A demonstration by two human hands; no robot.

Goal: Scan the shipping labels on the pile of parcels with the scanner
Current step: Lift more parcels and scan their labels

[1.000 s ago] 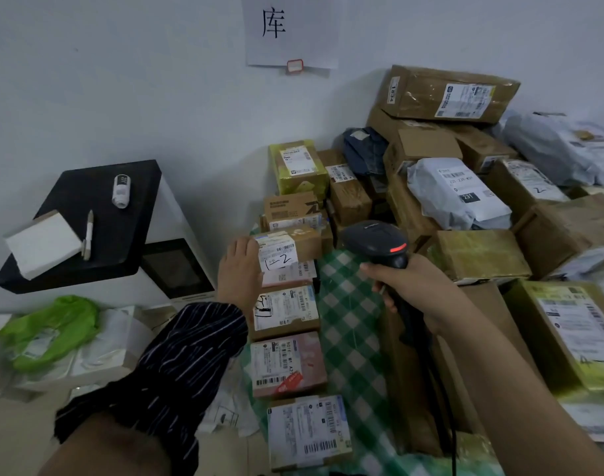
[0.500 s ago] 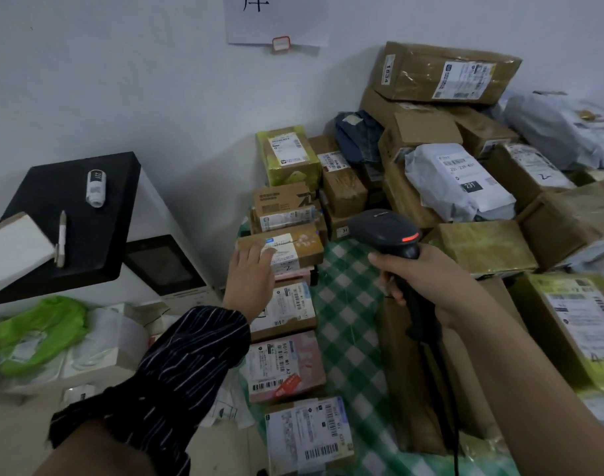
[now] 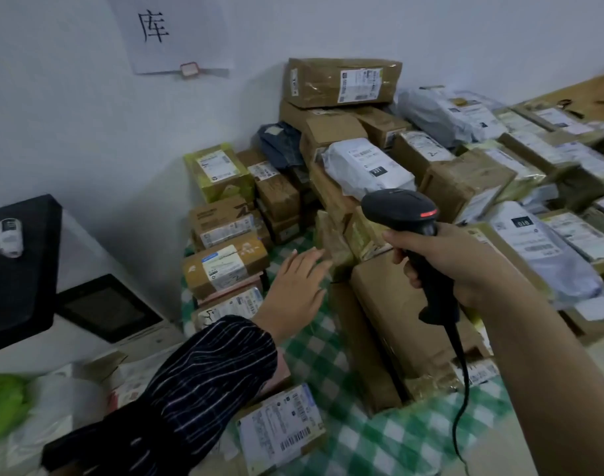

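My right hand [image 3: 455, 259] grips the handle of a black corded scanner [image 3: 402, 209] with a red light on its head, held above a large plain brown box [image 3: 396, 321]. My left hand [image 3: 295, 286] is open, fingers stretched out over the green checked cloth [image 3: 331, 355], fingertips near a small taped parcel [image 3: 331, 238]. A row of small labelled parcels runs along the left: a brown box with a white label [image 3: 225, 266], another below it [image 3: 232, 305], and one near the front [image 3: 280, 424]. A big pile of boxes and bags [image 3: 362, 166] fills the back and right.
At the left stands a white machine with a black top [image 3: 15, 269] and a dark screen [image 3: 105, 309]; a small white device [image 3: 9, 233] lies on it. A green bag [image 3: 2, 396] lies at the lower left. A paper sign [image 3: 170, 32] hangs on the wall.
My left hand has left the labelled brown box in the left row and moved right over the checked cloth, fingers now spread. The view has swung right; the scanner stays gripped.
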